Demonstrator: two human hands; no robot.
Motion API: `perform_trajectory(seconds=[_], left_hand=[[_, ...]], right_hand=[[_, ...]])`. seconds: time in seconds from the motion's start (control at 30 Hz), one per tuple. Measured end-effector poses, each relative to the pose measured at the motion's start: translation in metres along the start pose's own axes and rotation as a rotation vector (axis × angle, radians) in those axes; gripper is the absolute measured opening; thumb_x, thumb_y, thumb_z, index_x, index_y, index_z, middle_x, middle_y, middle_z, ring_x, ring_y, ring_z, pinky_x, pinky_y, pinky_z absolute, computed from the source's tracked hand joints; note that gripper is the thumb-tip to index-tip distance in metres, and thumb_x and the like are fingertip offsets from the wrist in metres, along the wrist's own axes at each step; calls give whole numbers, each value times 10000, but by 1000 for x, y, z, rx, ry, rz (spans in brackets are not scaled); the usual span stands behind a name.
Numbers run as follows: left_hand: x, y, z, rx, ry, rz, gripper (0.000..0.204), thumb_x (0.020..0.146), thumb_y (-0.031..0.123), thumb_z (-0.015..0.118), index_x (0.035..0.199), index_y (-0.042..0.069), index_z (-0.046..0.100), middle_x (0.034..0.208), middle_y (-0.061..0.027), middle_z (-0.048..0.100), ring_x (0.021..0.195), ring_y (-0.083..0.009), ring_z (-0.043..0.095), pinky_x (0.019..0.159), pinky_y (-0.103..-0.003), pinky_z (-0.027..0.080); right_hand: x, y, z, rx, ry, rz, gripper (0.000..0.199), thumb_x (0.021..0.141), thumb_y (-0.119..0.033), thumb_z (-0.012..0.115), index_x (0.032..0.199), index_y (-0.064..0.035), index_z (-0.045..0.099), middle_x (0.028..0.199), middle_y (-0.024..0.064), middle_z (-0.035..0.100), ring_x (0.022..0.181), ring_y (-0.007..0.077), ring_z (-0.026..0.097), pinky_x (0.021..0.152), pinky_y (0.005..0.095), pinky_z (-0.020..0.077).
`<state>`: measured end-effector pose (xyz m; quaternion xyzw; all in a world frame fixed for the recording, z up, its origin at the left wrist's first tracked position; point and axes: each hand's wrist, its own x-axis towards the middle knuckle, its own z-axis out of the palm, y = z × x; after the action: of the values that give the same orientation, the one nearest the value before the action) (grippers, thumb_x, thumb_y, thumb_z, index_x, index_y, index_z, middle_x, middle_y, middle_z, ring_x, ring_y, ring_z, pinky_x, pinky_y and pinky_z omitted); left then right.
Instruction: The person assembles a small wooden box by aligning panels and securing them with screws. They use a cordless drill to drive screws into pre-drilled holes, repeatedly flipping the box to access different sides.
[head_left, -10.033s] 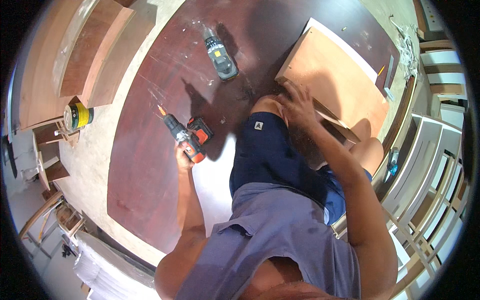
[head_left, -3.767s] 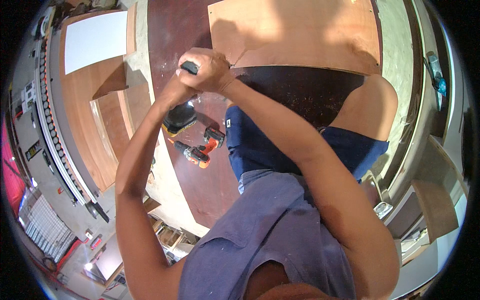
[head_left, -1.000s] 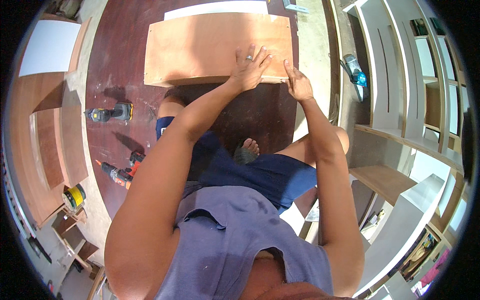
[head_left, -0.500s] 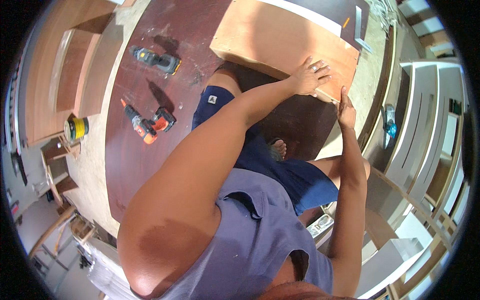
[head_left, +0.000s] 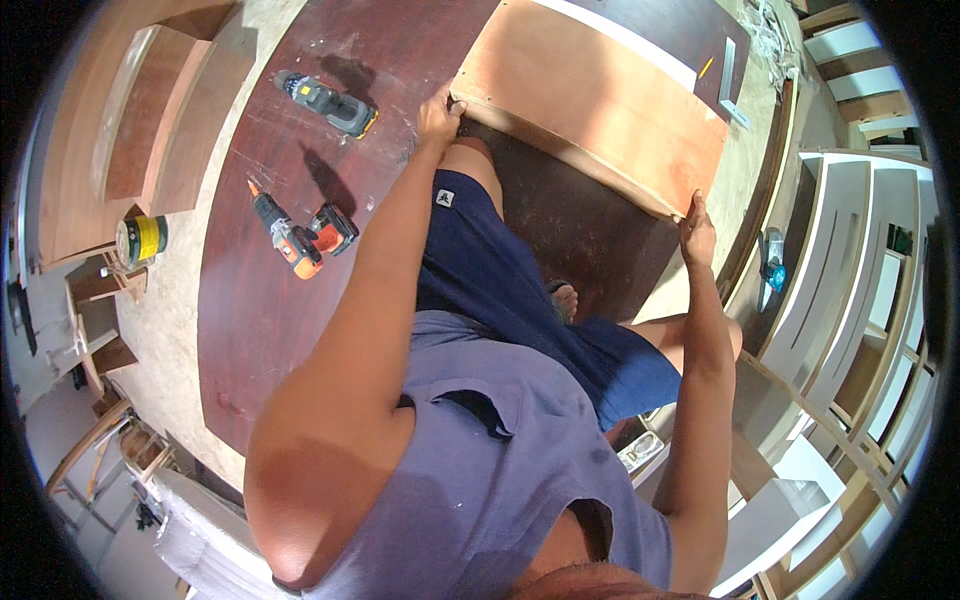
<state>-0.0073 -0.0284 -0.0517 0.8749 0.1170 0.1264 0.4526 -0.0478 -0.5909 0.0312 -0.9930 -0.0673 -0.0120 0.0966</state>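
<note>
Pale wood box (head_left: pixel 600 100) spans the two grips: left hand (head_left: pixel 438 118) closed on its near-left corner, right hand (head_left: pixel 698 236) pinching its near-right one. Even pressure at both ends should keep it steady; an orange drill (head_left: pixel 300 255) lies left of the left hand.
</note>
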Motion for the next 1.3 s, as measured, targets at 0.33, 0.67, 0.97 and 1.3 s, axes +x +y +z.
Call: perform_trajectory(seconds=[0.33, 0.67, 0.97, 1.3], left_hand=[[31, 23, -60, 369, -328, 151, 278, 916, 221, 646, 1075, 56, 488, 1003, -269, 668, 989, -497, 615, 820, -589, 472], [43, 18, -54, 307, -328, 207, 308, 917, 235, 646, 1114, 51, 497, 1010, -266, 670, 986, -493, 616, 812, -578, 485], [58, 80, -58, 297, -505, 128, 1061, 704, 556, 820, 1518, 151, 274, 1271, -291, 599, 1188, -497, 564, 990, -556, 457], [-21, 200, 75, 691, -617, 825, 891, 796, 485, 772, 1494, 80, 395, 1520, -182, 387, 1462, -385, 279, 1179, -581, 212]], right_hand=[[9, -10, -6, 54, -106, 148, 722, 865, -153, 739, 1493, -171, 384, 1121, 278, 669, 988, 415, 685, 842, 502, 528], [5, -17, -13, 35, -76, 102, 655, 865, -48, 675, 1460, -129, 412, 1125, 264, 675, 1017, 420, 677, 852, 496, 539], [6, -19, -16, 89, -103, 263, 683, 819, -16, 697, 1430, -176, 435, 1248, 245, 632, 1159, 423, 605, 950, 498, 499], [3, -25, -13, 142, -117, 300, 748, 834, 36, 680, 1473, -246, 413, 1245, 228, 631, 1076, 383, 652, 914, 476, 540]])
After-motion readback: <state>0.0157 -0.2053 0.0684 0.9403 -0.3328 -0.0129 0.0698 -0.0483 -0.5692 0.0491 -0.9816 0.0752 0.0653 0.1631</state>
